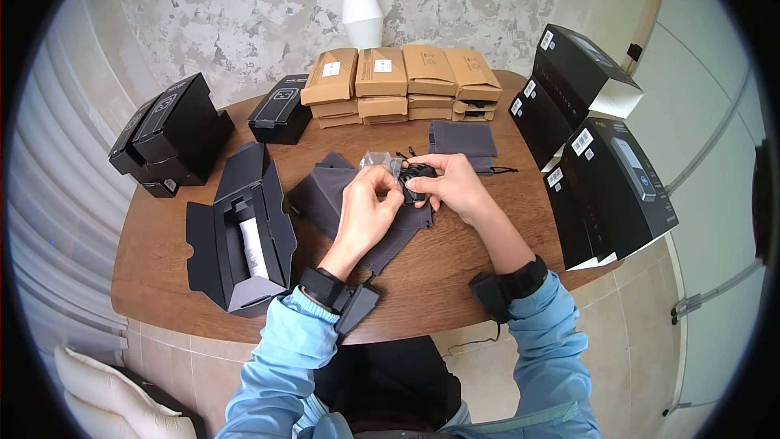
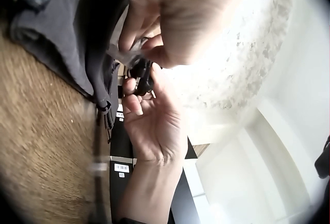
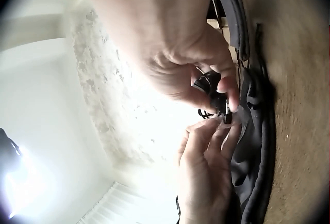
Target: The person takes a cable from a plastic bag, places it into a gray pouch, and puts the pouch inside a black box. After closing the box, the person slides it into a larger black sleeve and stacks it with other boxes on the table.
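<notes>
Crinkled light-blue sleeves (image 1: 296, 349) nearest. Right hand (image 1: 457, 187), fingers curled, grips coiled, glossy black cable bundle (image 1: 418, 181); left hand (image 1: 370, 205), fingers bent, pinches clear, wrinkled plastic (image 1: 376, 159) against it. Bundle sits above soft, matte grey cloth (image 1: 325, 195) on brown wood-grained counter (image 1: 439, 293).

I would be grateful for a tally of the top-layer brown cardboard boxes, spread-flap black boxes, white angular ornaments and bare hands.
Brown cardboard boxes, top layer: 4
Spread-flap black box: 1
White angular ornament: 1
Bare hands: 2
Total: 8
</notes>
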The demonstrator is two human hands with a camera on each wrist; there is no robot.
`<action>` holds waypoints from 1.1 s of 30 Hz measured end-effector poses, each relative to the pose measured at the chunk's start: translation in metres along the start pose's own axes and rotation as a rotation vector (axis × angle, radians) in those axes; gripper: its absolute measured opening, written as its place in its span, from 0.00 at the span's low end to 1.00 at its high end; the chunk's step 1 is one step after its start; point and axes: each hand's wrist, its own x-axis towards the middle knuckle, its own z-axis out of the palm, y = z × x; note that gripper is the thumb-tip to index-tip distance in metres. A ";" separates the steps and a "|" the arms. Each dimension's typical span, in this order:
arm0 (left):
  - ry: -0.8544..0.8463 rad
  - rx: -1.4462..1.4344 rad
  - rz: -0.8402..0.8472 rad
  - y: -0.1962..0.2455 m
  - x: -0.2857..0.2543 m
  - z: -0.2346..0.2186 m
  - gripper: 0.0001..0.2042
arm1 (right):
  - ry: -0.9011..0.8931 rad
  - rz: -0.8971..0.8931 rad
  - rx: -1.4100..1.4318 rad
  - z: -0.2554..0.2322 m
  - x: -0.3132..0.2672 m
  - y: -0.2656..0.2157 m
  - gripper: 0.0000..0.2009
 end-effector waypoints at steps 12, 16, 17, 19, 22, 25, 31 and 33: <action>0.037 -0.116 -0.119 -0.015 0.005 0.004 0.02 | 0.265 -0.367 -0.421 0.019 -0.011 -0.011 0.17; 0.107 -0.225 -0.076 -0.012 0.003 0.003 0.05 | 0.056 -0.302 -0.634 0.016 -0.013 -0.015 0.17; 0.081 -0.145 -0.083 -0.007 0.002 0.000 0.05 | 0.031 -0.391 -0.640 0.013 -0.011 -0.007 0.18; 0.053 -0.065 -0.087 -0.001 0.000 0.000 0.04 | 0.007 -0.480 -0.644 0.011 -0.009 -0.001 0.19; 0.063 -0.054 0.153 -0.001 -0.001 0.005 0.02 | 0.091 -0.533 -0.711 0.013 -0.007 0.002 0.18; 0.076 -0.085 0.234 -0.003 -0.001 0.008 0.02 | 0.153 -0.164 -0.412 0.016 -0.008 -0.006 0.18; -0.001 -0.281 -0.107 -0.019 0.004 0.006 0.04 | -0.044 0.064 0.232 0.013 -0.007 -0.012 0.20; -0.058 -0.386 -0.176 -0.011 0.003 0.006 0.09 | -0.007 0.067 0.255 0.014 -0.007 -0.012 0.20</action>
